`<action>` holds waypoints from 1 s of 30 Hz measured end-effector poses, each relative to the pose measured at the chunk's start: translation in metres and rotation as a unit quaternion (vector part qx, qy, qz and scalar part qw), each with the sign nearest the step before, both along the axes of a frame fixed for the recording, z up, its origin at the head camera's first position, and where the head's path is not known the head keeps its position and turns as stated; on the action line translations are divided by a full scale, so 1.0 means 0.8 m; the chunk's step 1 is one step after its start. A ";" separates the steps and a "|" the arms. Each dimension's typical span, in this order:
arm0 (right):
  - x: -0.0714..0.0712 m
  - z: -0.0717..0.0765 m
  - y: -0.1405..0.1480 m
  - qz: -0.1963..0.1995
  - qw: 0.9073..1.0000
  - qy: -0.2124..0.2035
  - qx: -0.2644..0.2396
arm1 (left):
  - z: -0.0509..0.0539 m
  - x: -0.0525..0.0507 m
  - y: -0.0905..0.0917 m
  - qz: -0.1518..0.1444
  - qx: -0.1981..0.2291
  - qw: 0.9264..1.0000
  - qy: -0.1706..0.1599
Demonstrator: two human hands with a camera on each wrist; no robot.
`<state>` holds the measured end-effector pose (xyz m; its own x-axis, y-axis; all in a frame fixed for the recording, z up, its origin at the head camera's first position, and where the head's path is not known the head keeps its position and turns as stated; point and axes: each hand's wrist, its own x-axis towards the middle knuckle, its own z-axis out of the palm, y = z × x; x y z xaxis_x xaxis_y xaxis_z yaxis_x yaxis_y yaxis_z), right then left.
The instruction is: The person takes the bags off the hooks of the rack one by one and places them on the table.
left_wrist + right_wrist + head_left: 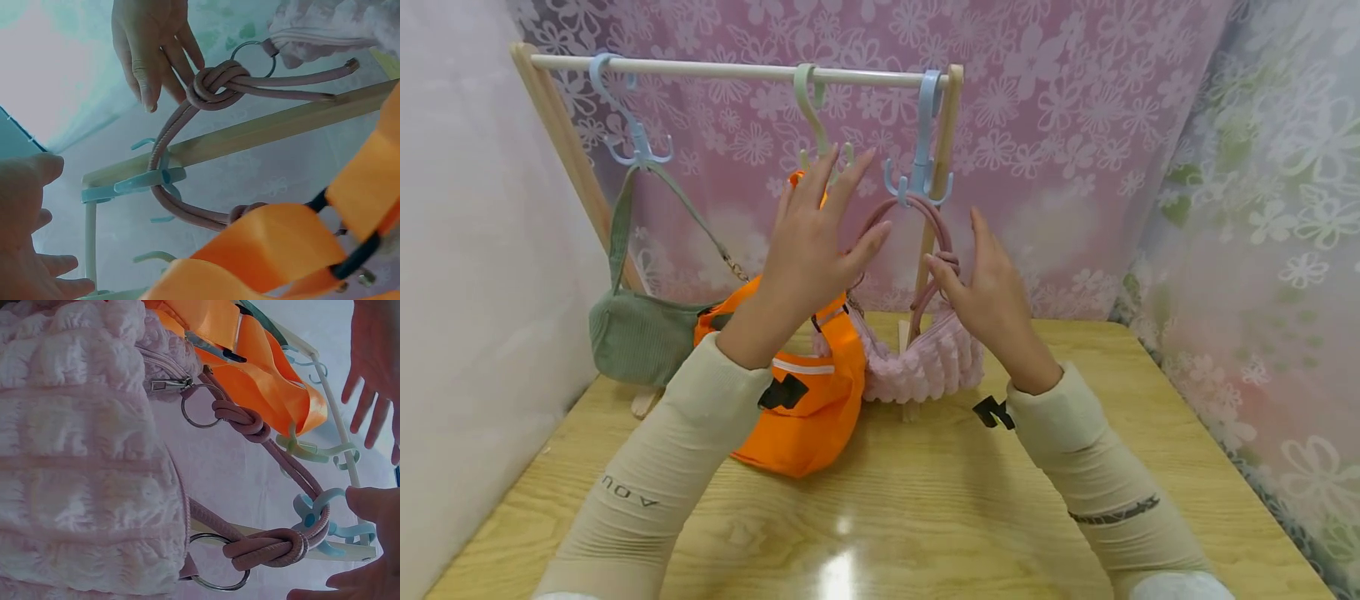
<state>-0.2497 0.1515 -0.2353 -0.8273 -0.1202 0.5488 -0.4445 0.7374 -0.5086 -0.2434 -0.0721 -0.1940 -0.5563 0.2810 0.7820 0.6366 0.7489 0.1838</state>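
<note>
A pink quilted handbag (925, 367) hangs by its knotted cord handle (215, 87) from the right light-blue hook (919, 171). My left hand (816, 229) is raised with spread fingers to the left of that handle, overlapping the green hook (808, 104) and the orange bag's strap in the head view. To the handle's right, my right hand (988, 296) is held up with its fingers extended. Neither hand holds anything; in the left wrist view, the right fingertips overlap the handle's knot, and I cannot tell whether they touch it. An orange bag (808, 425) hangs beside the pink handbag.
At the left, a green corduroy bag (640, 333) hangs from another light-blue hook (638, 146). All the hooks are on the white rail (715, 68) of a wooden rack, which stands on the wood-grain table (910, 517) before a flowered pink curtain (1037, 150).
</note>
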 end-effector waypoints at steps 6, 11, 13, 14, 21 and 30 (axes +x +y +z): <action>-0.007 0.009 0.002 0.010 1.000 0.014 -0.018 | 0.034 -0.010 0.016 0.018 -0.014 1.000 -0.005; -0.009 0.010 0.004 0.013 1.000 0.016 -0.022 | 0.059 -0.020 0.028 0.030 -0.020 0.999 0.011; -0.009 0.011 0.005 0.012 1.000 0.016 -0.024 | 0.069 -0.024 0.032 0.036 -0.024 0.999 0.020; -0.009 0.011 0.005 0.012 1.000 0.014 -0.025 | 0.075 -0.027 0.034 0.037 -0.024 0.999 0.024; -0.011 0.017 0.003 0.009 0.999 0.012 -0.030 | 0.113 -0.044 0.043 0.062 -0.052 0.996 0.032; -0.013 0.016 0.003 0.013 0.999 -0.018 -0.041 | 0.133 -0.065 0.045 0.065 -0.111 0.992 0.018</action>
<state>-0.2605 0.1535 -0.2222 -0.8437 -0.0986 0.5276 -0.4440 0.6807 -0.5827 -0.2956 -0.0363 -0.0877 -0.5716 0.3752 0.7298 0.5348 0.8449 -0.0155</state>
